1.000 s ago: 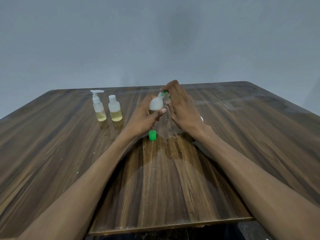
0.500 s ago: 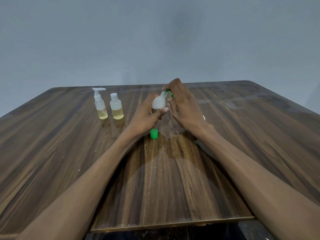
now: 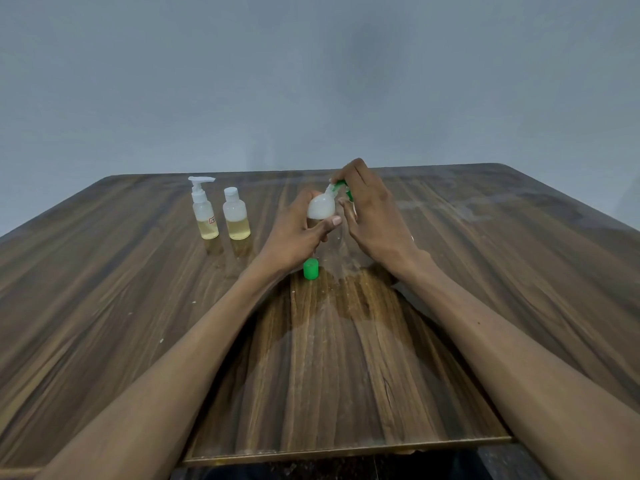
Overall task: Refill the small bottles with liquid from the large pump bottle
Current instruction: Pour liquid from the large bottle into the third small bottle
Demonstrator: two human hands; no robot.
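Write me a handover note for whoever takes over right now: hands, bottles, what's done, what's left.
Left hand grips the small frosted bottle, tilted toward the green pump nozzle.
Right hand covers the large pump bottle; its body is mostly hidden.
Green cap lies loose on the table.
Two small bottles at far left stand capped, part filled.
Left: finish filling, recap.

Left hand (image 3: pixel 294 233): holds small white bottle (image 3: pixel 321 207), tilted.
Right hand (image 3: pixel 374 216): fingers on the green pump (image 3: pixel 341 184).
Surface (image 3: pixel 138 306): green cap (image 3: pixel 310 268).

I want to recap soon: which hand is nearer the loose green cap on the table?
Left. The left hand is just above the green cap; the right hand is farther off, up at the pump.
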